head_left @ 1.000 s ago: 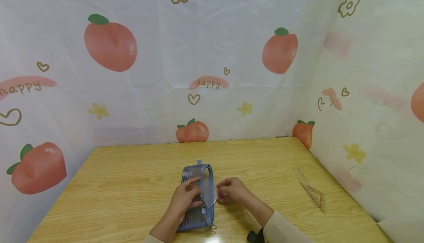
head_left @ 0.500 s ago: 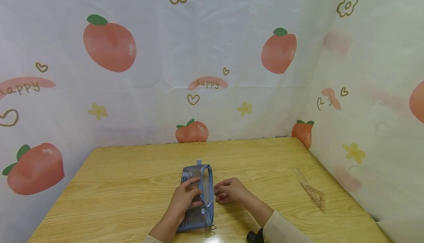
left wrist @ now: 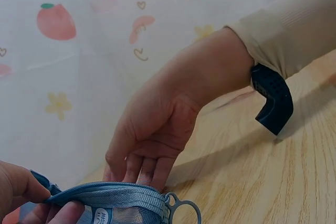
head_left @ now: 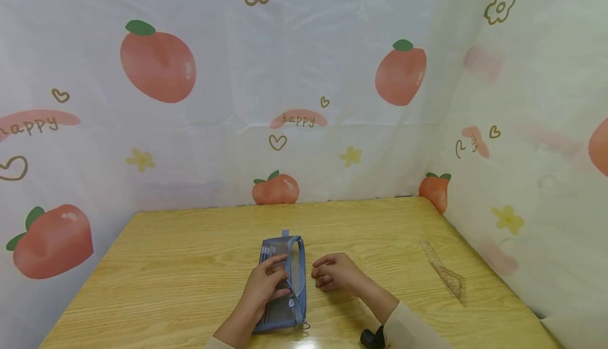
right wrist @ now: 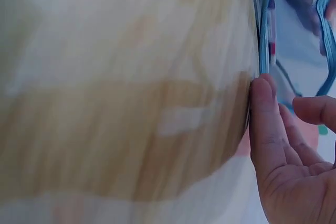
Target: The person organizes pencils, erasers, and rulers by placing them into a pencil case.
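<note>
A blue-trimmed, see-through pencil case lies on the table with its zip opening spread; several pencils show through its left side. My left hand rests over it. In the left wrist view, thumb and finger of the left hand pinch the edge of the opening. A clear curved edge shows faintly inside the case's mouth. Just right of the case hovers my right hand, fingers loosely bent and holding nothing visible. In the right wrist view, the fingertips of the right hand appear close to the case's side.
Farther right on the table lie a clear straight ruler and a clear set square, overlapping. A black wrist device sits at the right sleeve. Fruit-printed cloth hangs behind and at the right.
A clear curved piece at the right hand has slid into the case and left the fingers. The right hand then drew slightly right, away from the case. The left hand has stayed put.
</note>
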Motion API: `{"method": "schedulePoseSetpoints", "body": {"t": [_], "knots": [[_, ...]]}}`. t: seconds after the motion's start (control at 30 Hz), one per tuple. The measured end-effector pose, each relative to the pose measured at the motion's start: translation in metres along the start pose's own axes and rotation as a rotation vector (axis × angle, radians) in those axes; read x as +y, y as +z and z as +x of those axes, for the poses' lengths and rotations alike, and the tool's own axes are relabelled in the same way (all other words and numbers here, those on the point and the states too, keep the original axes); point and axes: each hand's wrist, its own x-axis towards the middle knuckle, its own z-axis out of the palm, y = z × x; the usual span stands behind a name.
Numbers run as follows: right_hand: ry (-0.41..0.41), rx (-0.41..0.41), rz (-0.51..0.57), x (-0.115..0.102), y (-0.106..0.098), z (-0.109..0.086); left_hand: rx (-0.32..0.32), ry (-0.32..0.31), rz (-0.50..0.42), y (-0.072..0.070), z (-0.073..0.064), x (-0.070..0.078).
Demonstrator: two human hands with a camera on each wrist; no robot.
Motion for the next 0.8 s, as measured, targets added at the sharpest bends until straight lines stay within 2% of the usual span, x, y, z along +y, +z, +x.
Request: {"method": "schedulePoseSetpoints", "body": {"t": [0.13, 0.33, 0.53, 0.67, 0.8], "knots": [[-0.024, 0.048, -0.1, -0.001, -0.02, -0.006, -0.001, 0.001, 0.002, -0.001, 0.0, 0.001], [-0.046, 0.22, -0.297, 0.004, -0.065, -0.019, -0.006, 0.004, 0.002, -0.001, -0.001, 0.002], [-0.059, 0.438, -0.628, 0.004, -0.118, -0.041, -0.006, 0.0, 0.011, -0.001, -0.002, 0.002], [-0.019, 0.502, -0.779, 0.007, -0.155, -0.061, -0.003, -0.001, 0.009, -0.001, -0.002, 0.002], [0.082, 0.518, -0.812, 0.012, -0.185, -0.079, -0.001, -0.001, 0.002, -0.001, -0.002, 0.002]]}}
